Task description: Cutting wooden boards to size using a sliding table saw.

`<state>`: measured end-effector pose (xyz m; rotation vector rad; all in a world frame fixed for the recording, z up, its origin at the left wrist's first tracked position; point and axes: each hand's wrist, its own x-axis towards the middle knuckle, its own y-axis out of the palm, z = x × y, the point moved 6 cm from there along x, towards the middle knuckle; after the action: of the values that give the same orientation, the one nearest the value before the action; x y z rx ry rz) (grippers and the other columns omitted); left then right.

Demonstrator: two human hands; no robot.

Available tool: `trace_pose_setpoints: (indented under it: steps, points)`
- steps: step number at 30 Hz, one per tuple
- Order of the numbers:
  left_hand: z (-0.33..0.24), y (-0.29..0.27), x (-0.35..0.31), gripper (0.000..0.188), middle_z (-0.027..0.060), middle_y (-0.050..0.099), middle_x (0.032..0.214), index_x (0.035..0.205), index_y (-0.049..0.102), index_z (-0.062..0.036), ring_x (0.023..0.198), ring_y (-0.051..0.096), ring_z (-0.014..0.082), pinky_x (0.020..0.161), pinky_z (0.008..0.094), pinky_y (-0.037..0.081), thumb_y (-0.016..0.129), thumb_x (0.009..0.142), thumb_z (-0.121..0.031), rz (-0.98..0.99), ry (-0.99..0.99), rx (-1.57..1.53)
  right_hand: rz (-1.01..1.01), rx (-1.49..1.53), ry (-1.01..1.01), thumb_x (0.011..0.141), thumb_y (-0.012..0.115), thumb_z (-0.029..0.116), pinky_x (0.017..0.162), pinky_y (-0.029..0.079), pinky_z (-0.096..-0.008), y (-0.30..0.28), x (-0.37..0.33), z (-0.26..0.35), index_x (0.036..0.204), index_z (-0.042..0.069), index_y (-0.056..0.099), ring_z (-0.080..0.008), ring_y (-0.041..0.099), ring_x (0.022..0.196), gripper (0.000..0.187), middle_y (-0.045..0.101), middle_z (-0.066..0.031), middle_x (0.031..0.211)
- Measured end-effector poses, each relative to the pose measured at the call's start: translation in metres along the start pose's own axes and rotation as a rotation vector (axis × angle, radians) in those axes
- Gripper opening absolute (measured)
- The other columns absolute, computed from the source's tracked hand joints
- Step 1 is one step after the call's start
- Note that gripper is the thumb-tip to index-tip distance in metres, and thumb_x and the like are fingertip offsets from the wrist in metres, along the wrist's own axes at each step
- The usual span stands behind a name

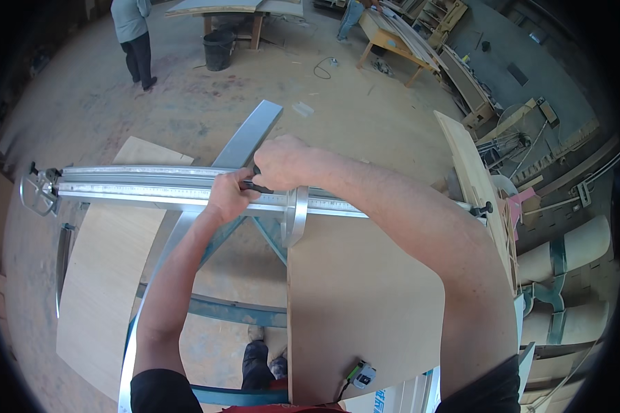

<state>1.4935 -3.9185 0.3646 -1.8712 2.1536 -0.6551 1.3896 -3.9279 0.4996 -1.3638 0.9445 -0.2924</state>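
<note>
Mid-frame, the rail (186, 187) runs left to right across the saw frame. Both hands meet on it: the left hand (229, 196) curls around a dark knob (255, 186), while the right hand (282, 164) closes over it from above, fingers pressed together.
</note>
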Motion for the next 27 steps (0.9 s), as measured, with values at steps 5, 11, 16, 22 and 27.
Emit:
trace_pose_setpoints:
  steps: [5, 11, 16, 22, 27]
  points:
    - [-0.02, -0.007, -0.019, 0.028, 0.0172, 0.074, 0.085, 0.102, 0.072, -0.0059, 0.082, 0.073, 0.0339, 0.077, 0.0397, 0.056, 0.077, 0.074, -0.009, -0.001, 0.008, 0.007, -0.032, 0.123, 0.176, 0.086, 0.06, 0.029, 0.092, 0.056, -0.0446, -0.012, -0.017, 0.01, 0.108, 0.003, 0.076, -0.0321, 0.071, 0.108, 0.038, 0.074, -0.0185, 0.113]
    - [-0.037, -0.002, -0.035, 0.03, 0.0175, 0.074, 0.085, 0.105, 0.072, -0.0072, 0.085, 0.072, 0.0356, 0.078, 0.0424, 0.055, 0.076, 0.075, -0.01, -0.03, 0.057, 0.051, -0.112, 0.17, 0.255, 0.085, 0.063, 0.028, 0.091, 0.057, -0.044, -0.014, -0.04, 0.017, 0.11, 0.005, 0.076, -0.0322, 0.071, 0.109, 0.036, 0.073, -0.0179, 0.116]
    - [-0.043, 0.024, -0.1, 0.043, 0.0237, 0.07, 0.118, 0.129, 0.065, -0.003, 0.108, 0.069, 0.0362, 0.093, 0.0395, 0.053, 0.069, 0.087, -0.01, -0.259, 0.02, 0.366, -0.228, 0.258, 0.181, 0.087, 0.067, 0.037, 0.091, 0.054, -0.0484, 0.007, -0.083, 0.027, 0.109, 0.005, 0.074, -0.0373, 0.07, 0.103, 0.04, 0.073, -0.0206, 0.106]
    - [-0.1, 0.206, -0.37, 0.081, 0.0147, 0.059, 0.141, 0.162, 0.026, -0.0095, 0.123, 0.06, 0.0259, 0.102, 0.0414, 0.048, 0.071, 0.096, -0.027, 0.439, -0.738, -0.74, -0.832, 0.848, 0.439, 0.094, 0.066, 0.043, 0.091, 0.053, -0.0454, 0.172, -0.449, -0.005, 0.108, -0.001, 0.068, -0.0365, 0.069, 0.099, 0.047, 0.072, -0.018, 0.102]
    - [-0.203, 0.291, -0.492, 0.071, 0.0124, 0.061, 0.136, 0.155, 0.036, -0.007, 0.12, 0.062, 0.0261, 0.1, 0.0432, 0.05, 0.068, 0.098, -0.034, 0.583, -0.785, -0.69, -0.307, 0.648, 1.052, 0.097, 0.066, 0.045, 0.11, 0.046, -0.0461, 0.325, -0.741, 0.061, 0.135, 0.0, 0.056, -0.04, 0.052, 0.133, 0.06, 0.049, -0.0219, 0.148]
